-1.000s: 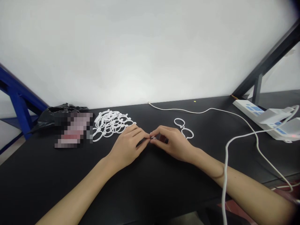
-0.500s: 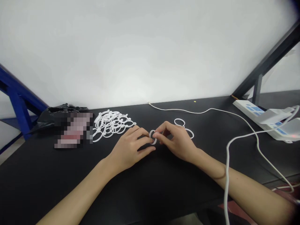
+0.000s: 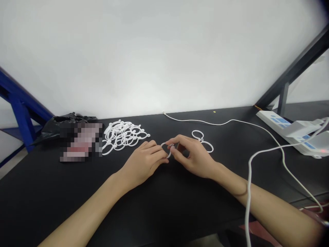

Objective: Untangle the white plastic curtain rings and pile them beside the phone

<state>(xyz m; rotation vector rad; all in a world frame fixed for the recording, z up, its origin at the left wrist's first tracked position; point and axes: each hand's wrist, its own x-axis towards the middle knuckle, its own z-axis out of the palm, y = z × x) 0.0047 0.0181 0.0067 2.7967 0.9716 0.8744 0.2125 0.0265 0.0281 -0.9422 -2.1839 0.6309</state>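
Observation:
Between my two hands is a white plastic ring (image 3: pixel 169 155), partly hidden by the fingers. My left hand (image 3: pixel 145 157) pinches its left side between thumb and fingers. With thumb and forefinger, my right hand (image 3: pixel 194 154) grips a small knob-like part at the ring's right side. Just beyond my right hand, two joined white rings (image 3: pixel 197 134) lie on the black table. Behind my left hand, to the left, is a pile of similar white rings (image 3: pixel 122 135) with small round tabs.
A white cable (image 3: pixel 221 124) crosses the table (image 3: pixel 154 212), and another loops over my right forearm. At right stands a white power strip (image 3: pixel 290 133) with plugs. A black plastic bag (image 3: pixel 55 127) and a blurred-out pinkish item (image 3: pixel 82 142) lie at left, near a blue frame (image 3: pixel 22 116).
My left thumb and fingers have closed on the ring, which has turned between my hands. My right fingers have shifted slightly on its knob-like part.

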